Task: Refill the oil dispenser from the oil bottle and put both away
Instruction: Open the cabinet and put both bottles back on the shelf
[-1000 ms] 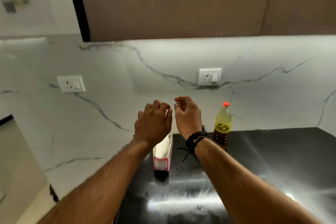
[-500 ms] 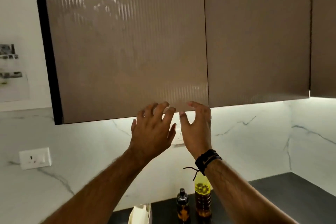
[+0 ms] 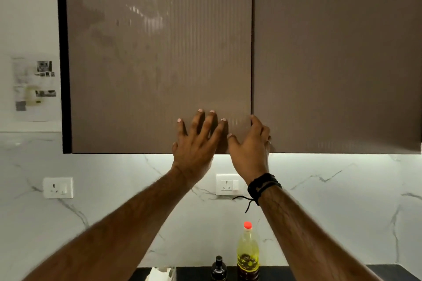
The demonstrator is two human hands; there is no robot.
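Oil bottle (image 3: 248,251) and oil dispenser (image 3: 218,268) stood upright at bottom centre, well below our left hand (image 3: 196,143) and right hand (image 3: 250,146), fingers spread and empty on the cabinet door (image 3: 159,52); right hand nearer.

Both hands lie on the ribbed brown cabinet door (image 3: 157,57), left hand (image 3: 196,141) left of right hand (image 3: 250,143). Below, on the black worktop (image 3: 388,272), the small dark glass oil dispenser (image 3: 218,269) stands just left of the clear plastic oil bottle (image 3: 248,253).
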